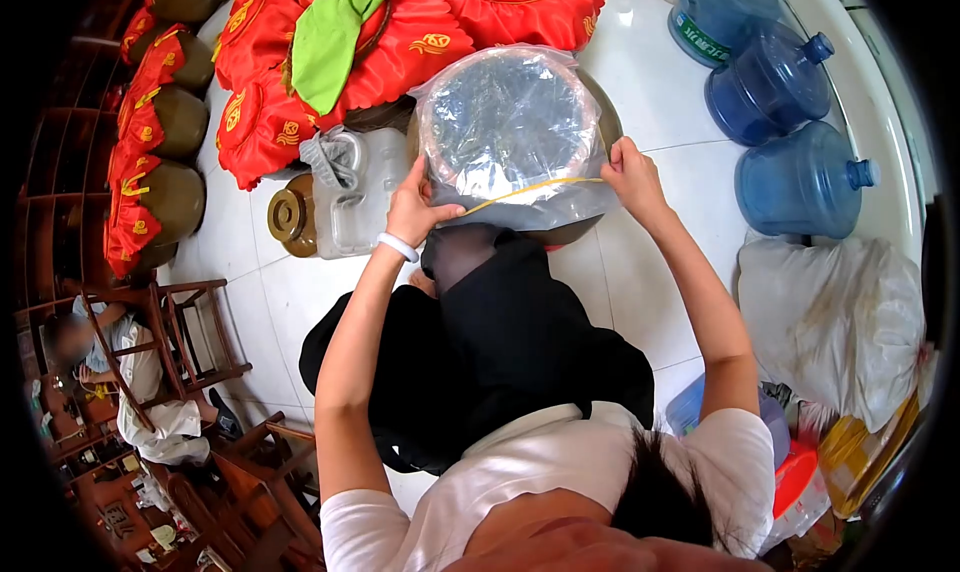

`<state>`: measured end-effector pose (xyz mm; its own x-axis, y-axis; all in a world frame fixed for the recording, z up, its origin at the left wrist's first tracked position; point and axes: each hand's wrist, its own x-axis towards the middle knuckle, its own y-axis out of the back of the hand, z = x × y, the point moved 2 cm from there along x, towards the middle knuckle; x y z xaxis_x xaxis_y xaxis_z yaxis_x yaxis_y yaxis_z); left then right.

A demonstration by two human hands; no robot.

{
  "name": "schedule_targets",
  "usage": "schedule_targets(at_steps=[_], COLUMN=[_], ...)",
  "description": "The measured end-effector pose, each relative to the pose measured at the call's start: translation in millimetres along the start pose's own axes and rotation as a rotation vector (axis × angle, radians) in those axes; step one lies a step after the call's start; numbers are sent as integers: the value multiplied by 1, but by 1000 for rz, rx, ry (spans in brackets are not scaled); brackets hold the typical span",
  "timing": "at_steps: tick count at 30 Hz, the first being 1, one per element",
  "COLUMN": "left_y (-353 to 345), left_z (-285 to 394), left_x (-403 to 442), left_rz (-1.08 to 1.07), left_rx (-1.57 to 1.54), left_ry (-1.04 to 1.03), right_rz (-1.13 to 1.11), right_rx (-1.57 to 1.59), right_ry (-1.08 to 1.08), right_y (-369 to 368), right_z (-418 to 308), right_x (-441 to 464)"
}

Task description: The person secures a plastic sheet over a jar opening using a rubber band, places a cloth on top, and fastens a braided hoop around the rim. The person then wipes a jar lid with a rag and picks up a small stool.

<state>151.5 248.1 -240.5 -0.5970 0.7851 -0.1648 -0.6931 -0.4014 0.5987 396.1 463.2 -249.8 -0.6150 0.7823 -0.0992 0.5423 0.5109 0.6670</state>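
Observation:
In front of me stands a large brown jar (603, 102), its round mouth covered by a clear plastic sheet (510, 112) that hangs in folds over the rim. A thin yellow band (535, 186) is drawn across the near side of the sheet. My left hand (415, 207), with a white bracelet at the wrist, grips the band's left end, thumb stretched along it and fingers against the sheet. The right end is pinched in my closed right hand (632, 177) at the jar's right side. Whether the band passes behind the jar is hidden.
Jars with red cloth covers (420, 47) crowd the far side, a green cloth (335, 37) on top. Left of the jar are a clear plastic container (375, 187) and a small brown jar (290, 217). Blue water bottles (800, 177) line the right. A person (150, 372) sits at left.

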Motion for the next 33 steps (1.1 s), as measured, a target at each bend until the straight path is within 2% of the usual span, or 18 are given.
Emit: schedule_targets(at_steps=[1,3,6,10,12,16,18,19,21,25,28,30,31,32,33], left_y=[-1,-3,-5,-4,-5,-9,-7,-9,-14,-17,-12,-5,-6,-4,-2], left_z=[0,1,1,-5,-9,-9,-10,-17,-24,-29,-27,-18,-24,-31,-34], left_x=[0,-1,0,1,1,2,5,9,14,13,11,3,6,9,11], left_rz=[-2,-22,-11,-34,-29,-25,-24,-23,13,18,76,35,11,32,19], left_rx=[32,68,120,88,47,102,160,158,-172,-121,-147,-336,-535,-542,-848], left_ry=[-15,-28,-65,-10,-174,-161,-33,-32,-171,-121,-179,5,-55,-51,85], right_rz=[-4,155,128,79,63,75,169,167,277,342,350,287,245,229,159], right_rx=[3,-185,-249,-299,-291,-278,-246,-246,-147,-155,5,81,85,84,62], right_ry=[3,226,319,356,431,545,609,611,592,612,653,495,516,533,574], right_y=[-3,-7,-14,-11,-6,-10,-17,-19,-22,-28,-19,-6,-1,0,-5], right_z=[-2,-8,-7,-7,-5,3,4,4,1,3,-11,-26,-42,-61,-83], right_x=[-4,-10,-14,-19,-23,-24,-19,-18,-16,-17,-14,-4,7,19,33])
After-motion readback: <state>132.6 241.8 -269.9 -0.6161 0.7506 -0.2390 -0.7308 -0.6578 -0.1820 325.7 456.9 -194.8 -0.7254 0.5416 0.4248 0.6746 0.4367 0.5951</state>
